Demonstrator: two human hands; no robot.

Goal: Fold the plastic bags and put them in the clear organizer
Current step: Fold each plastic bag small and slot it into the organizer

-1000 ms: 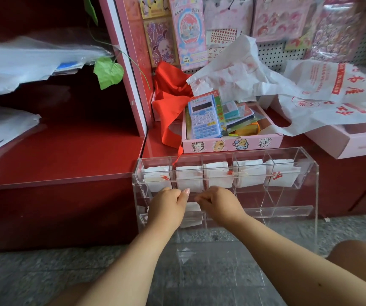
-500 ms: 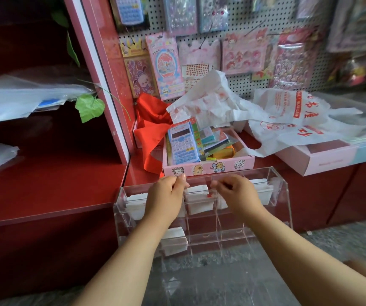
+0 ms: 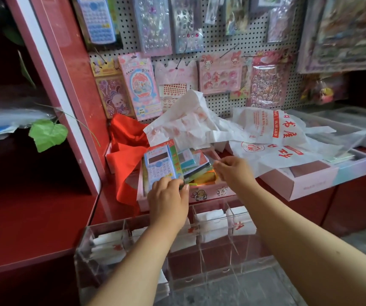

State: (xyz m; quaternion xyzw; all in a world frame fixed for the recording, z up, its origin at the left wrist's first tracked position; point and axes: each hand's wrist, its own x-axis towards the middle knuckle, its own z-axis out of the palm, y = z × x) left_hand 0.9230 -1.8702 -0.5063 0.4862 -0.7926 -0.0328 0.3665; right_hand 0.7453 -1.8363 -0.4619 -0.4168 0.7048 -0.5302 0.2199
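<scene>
Head view: I see my left hand [image 3: 168, 200] over the pink box [image 3: 208, 192], fingers curled, holding nothing I can make out. My right hand [image 3: 233, 171] likewise. Loose plastic bags [image 3: 266, 138] at one o'clock; clear organizer [image 3: 217, 246], holding folded bags [image 3: 209, 226], at six.

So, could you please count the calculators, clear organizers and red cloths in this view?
Calculators: 2, a hanging calculator and a boxed calculator
Clear organizer: 1
Red cloth: 1
Total: 4
</scene>
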